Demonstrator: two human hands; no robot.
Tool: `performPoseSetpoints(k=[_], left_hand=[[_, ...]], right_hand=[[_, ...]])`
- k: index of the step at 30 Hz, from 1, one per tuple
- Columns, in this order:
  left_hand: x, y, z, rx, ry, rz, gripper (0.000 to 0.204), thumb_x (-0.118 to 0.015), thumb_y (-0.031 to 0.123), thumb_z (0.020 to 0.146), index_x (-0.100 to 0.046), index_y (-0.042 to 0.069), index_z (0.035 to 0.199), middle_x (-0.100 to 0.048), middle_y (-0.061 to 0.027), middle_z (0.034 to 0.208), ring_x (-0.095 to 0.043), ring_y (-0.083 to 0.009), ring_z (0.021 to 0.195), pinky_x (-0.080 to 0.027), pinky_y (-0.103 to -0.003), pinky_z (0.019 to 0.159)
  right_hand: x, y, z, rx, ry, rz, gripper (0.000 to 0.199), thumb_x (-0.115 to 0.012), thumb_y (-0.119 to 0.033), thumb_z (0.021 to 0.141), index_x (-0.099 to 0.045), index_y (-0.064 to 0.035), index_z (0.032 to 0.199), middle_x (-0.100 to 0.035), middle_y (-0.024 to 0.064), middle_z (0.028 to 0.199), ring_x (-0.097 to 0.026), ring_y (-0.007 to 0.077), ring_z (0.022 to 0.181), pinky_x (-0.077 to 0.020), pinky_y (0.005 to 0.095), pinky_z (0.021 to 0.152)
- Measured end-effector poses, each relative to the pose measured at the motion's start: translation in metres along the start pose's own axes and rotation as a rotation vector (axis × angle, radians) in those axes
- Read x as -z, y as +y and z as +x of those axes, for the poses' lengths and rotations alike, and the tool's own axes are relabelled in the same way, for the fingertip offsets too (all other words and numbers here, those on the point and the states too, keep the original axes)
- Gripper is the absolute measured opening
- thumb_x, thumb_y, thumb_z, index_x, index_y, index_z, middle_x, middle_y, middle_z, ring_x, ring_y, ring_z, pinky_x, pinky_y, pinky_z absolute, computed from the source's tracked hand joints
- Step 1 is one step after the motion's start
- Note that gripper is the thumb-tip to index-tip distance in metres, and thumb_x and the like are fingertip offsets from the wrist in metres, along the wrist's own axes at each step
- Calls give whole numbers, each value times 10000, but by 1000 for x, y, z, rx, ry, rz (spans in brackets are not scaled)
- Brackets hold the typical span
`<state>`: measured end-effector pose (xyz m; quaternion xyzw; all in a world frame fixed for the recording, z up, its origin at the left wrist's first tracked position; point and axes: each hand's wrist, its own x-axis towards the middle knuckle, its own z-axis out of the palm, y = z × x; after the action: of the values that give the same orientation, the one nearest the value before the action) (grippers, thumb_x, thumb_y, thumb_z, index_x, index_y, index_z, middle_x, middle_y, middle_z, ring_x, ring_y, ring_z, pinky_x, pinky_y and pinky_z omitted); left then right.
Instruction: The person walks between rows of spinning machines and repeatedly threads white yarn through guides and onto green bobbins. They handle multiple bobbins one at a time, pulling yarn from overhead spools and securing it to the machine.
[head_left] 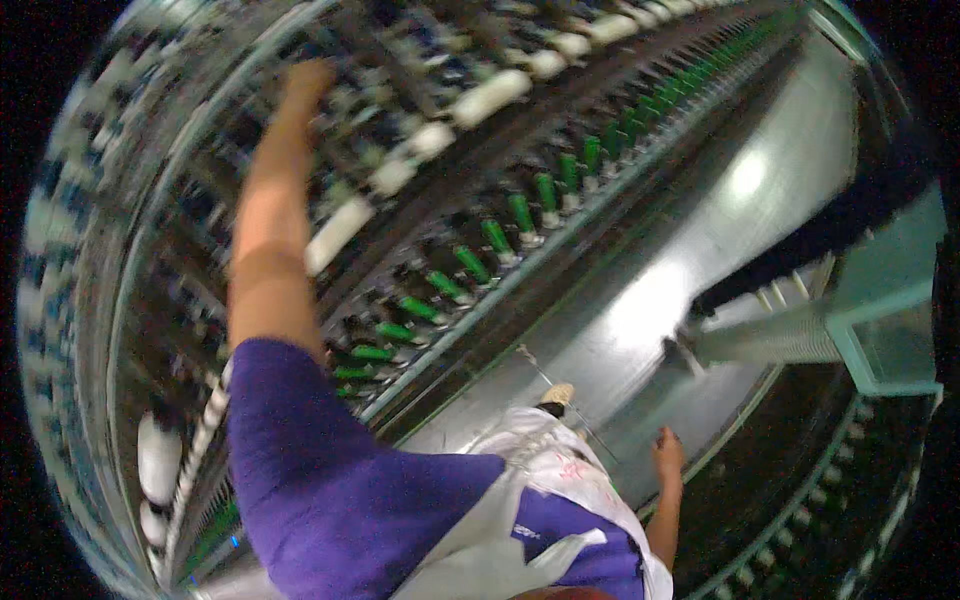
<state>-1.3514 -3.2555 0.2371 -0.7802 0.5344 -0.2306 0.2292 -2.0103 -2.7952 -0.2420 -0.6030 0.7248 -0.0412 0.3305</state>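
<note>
My left arm stretches up over a long spinning machine (450, 265), and my left hand (308, 85) is among the blurred parts of its upper section. Its fingers are smeared, and whatever they touch is hidden. Below it runs a row of white rollers or spools (492, 97). Green bobbins (497, 240) stand on spindles in a long line along the machine's lower side. My right hand (668, 455) hangs low beside my body, away from the machine. Its fingers look loosely apart, with nothing visible in them.
A shiny grey aisle floor (640, 310) runs alongside the machine. On the right stands a pale green machine housing (885, 335) with a ribbed hose (770, 340) and a dark tube (820, 235) by it. Another machine row (800, 520) curves along the lower right.
</note>
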Motion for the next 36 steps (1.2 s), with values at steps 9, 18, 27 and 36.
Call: performPoseSetpoints(k=[9,18,27,36], left_hand=[[27,115,-10,-375,449,-577,377,-481,333,876,-570,70,1131,-586,-106,1119,-531,-261,1051,-396,-428,909],[123,206,-176,-539,1134,-894,326,-511,242,881,-561,21,1116,-585,-135,1089,-540,-269,1005,-412,-391,889],[205,417,-514,-1654,910,-1340,253,-543,100,863,-559,-13,1089,-565,-170,1064,-513,-288,1007,-391,-403,888],[347,498,-865,-2755,646,-1733,442,-601,-9,772,-519,62,1201,-429,-171,1254,-464,-315,1113,-390,-386,916]], right_hand=[[-29,9,-46,-416,34,272,244,-508,-115,712,-580,-57,937,-616,155,947,-588,349,878,-471,443,731],[76,54,-311,-984,1014,-199,181,-523,-77,693,-588,-35,856,-586,161,810,-546,331,812,-441,432,735],[214,-58,-693,-1552,1117,-864,775,-686,-153,644,-321,-122,1326,-532,131,1169,-479,328,1096,-330,462,935],[231,22,-691,-1416,1130,-759,858,-774,-235,577,-332,-170,1310,-635,124,913,-614,326,838,-497,431,695]])
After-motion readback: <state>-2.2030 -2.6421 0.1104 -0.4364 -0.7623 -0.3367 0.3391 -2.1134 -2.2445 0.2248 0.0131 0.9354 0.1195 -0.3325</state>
